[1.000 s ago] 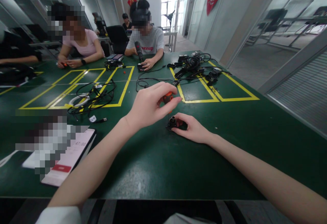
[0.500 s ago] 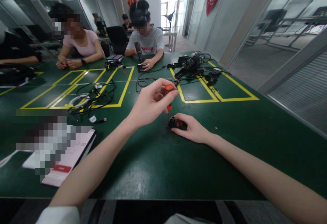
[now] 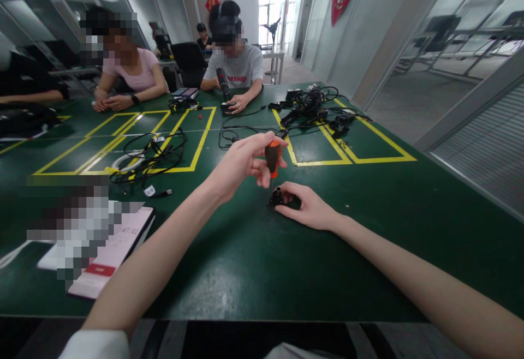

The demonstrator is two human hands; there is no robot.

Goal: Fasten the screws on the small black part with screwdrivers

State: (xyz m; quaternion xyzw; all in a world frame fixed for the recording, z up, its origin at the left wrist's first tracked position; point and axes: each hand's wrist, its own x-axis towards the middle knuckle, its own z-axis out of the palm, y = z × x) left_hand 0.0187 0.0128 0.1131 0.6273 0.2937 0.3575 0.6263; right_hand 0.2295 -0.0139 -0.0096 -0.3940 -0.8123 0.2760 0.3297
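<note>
My left hand [image 3: 249,157] has its fingers around the top of a screwdriver [image 3: 272,158] with an orange and dark handle. The screwdriver stands nearly upright, its thin shaft reaching down to a small black part [image 3: 277,198] on the green table [image 3: 245,261]. Where the tip meets the part is too small to make out. From the right side, my right hand [image 3: 309,206] pinches the black part between thumb and fingers and keeps it against the tabletop. What the part is I cannot tell.
A tangle of black cables [image 3: 311,102] lies at the far right, and a looser coil of cables [image 3: 155,151] at left. A pink-covered booklet [image 3: 118,250] rests near the left forearm. Across the table a person in grey [image 3: 241,67] holds a power driver [image 3: 222,82].
My left thumb has moved off the side of the screwdriver handle, showing its dark face, and the fingers now sit over its top. My right hand and the black part stay put.
</note>
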